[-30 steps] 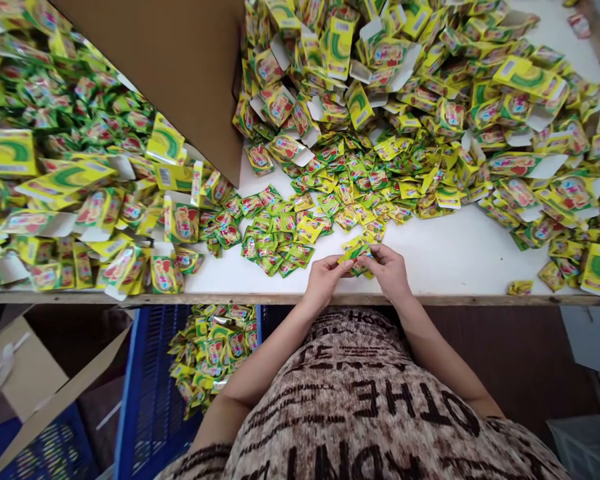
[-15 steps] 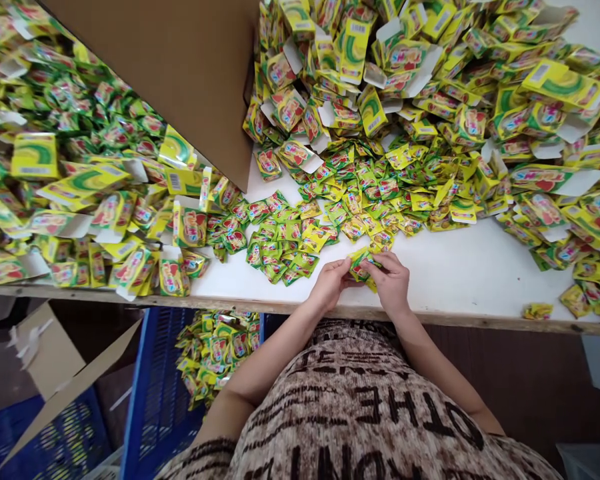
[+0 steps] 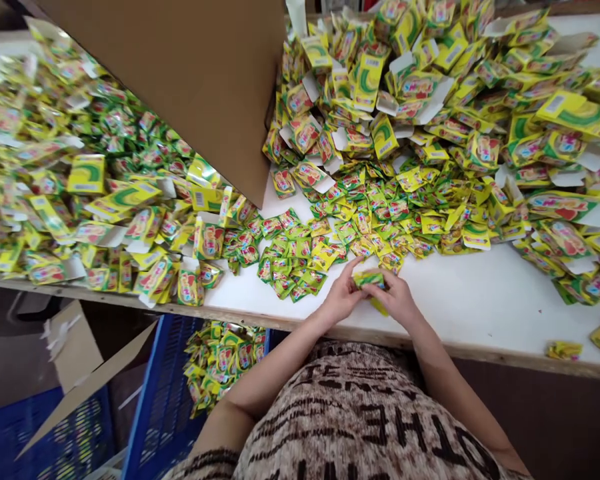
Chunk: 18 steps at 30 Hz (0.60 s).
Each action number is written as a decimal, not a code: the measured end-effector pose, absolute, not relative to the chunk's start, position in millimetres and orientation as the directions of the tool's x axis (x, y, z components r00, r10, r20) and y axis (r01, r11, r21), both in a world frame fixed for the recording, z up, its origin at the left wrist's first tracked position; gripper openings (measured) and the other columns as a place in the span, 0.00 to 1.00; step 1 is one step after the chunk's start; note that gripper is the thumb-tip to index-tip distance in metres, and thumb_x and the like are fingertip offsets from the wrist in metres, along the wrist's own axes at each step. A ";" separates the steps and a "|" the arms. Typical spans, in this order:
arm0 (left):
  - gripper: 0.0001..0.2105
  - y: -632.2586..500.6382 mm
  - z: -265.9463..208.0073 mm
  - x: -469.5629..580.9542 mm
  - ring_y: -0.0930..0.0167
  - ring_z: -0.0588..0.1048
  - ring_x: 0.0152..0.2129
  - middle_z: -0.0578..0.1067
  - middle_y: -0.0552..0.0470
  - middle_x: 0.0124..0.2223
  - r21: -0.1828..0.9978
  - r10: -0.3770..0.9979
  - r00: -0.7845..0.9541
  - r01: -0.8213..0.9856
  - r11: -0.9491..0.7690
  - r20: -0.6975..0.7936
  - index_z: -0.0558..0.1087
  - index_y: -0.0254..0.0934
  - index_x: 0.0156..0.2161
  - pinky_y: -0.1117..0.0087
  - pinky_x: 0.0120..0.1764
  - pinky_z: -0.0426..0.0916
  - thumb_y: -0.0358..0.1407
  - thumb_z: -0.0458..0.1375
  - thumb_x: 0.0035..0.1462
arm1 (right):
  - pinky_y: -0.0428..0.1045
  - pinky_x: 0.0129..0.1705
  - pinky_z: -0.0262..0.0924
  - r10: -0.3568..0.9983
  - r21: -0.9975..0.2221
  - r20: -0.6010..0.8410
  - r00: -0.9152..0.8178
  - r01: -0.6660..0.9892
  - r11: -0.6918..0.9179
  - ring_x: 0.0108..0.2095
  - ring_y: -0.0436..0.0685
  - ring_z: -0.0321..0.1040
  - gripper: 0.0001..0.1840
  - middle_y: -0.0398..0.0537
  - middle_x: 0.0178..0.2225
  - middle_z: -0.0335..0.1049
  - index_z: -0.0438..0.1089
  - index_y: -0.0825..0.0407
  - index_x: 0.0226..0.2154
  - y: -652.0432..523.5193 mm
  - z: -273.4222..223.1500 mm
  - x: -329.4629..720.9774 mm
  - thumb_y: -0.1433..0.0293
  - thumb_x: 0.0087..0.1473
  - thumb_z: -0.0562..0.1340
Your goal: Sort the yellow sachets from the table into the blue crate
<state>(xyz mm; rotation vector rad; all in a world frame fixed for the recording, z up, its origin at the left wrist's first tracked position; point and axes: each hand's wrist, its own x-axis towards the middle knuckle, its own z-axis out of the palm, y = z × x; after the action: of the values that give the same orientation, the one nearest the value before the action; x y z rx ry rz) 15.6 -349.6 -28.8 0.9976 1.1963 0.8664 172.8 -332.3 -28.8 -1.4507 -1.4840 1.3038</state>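
Note:
Just over the table's front edge, my left hand (image 3: 343, 295) and my right hand (image 3: 398, 298) hold a small yellow-and-green packet (image 3: 369, 278) between them. My left fingers pinch its left end, with the index finger stretched out toward the pile. My right thumb lies across its front and the other fingers are behind. A yellow part hangs below it; whether it is a carton or sachets, I cannot tell. Close beyond my hands are loose green and yellow sachets (image 3: 293, 257) with fruit pictures.
Small yellow cartons (image 3: 420, 87), many with white flaps open, are heaped at the back right and left (image 3: 150, 220). A tall brown cardboard box (image 3: 195, 80) stands between the heaps. Below the white table (image 3: 460, 300), a blue crate (image 3: 155, 393) holds more packets (image 3: 225, 360).
The view has shifted, so the table appears lower and further right. The packet has turned in my fingers and now shows a narrower side. My left index finger has straightened away from it.

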 end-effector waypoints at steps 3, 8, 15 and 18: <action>0.31 -326.1 -26.5 1.3 0.73 0.72 0.21 0.75 0.57 0.26 0.948 0.910 0.322 0.264 0.178 -0.261 0.65 0.40 0.63 0.72 0.30 0.69 0.33 0.64 0.53 | 0.52 0.39 0.68 0.966 -0.918 -0.191 -0.175 0.380 -0.113 0.33 0.57 0.74 0.12 0.45 0.32 0.78 0.73 0.49 0.36 -326.7 -27.4 180.4 0.59 0.52 0.66; 0.15 -223.3 -0.9 -48.9 0.64 0.75 0.43 0.79 0.44 0.45 0.683 0.963 0.221 0.681 -0.266 0.154 0.76 0.38 0.51 0.60 0.48 0.69 0.30 0.54 0.61 | 0.50 0.22 0.66 0.954 -0.914 -0.289 0.084 0.272 -0.301 0.18 0.55 0.70 0.21 0.43 0.28 0.77 0.70 0.50 0.40 -317.0 -32.0 188.2 0.52 0.51 0.66; 0.26 -99.6 17.5 -104.0 0.50 0.59 0.59 0.65 0.37 0.60 0.074 0.959 0.281 0.957 -0.279 -0.019 0.71 0.40 0.55 0.48 0.55 0.57 0.23 0.61 0.50 | 0.51 0.27 0.72 0.927 -0.918 -0.374 0.022 0.136 -0.373 0.25 0.59 0.77 0.24 0.45 0.30 0.78 0.74 0.51 0.39 -311.8 -40.2 188.7 0.55 0.42 0.72; 0.24 -114.2 31.8 -104.7 0.48 0.58 0.59 0.64 0.35 0.60 0.062 0.964 0.261 0.963 -0.263 0.048 0.70 0.38 0.53 0.47 0.55 0.54 0.27 0.63 0.49 | 0.51 0.27 0.71 0.936 -0.935 -0.340 0.089 0.072 -0.347 0.25 0.57 0.76 0.22 0.45 0.29 0.77 0.76 0.53 0.36 -312.5 -34.8 191.8 0.57 0.40 0.74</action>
<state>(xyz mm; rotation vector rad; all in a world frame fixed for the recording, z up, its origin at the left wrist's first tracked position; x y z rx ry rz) -104.7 -114.2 31.8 2.4783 1.8946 0.1179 191.8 -312.5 -34.8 -1.5658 -1.0291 1.3609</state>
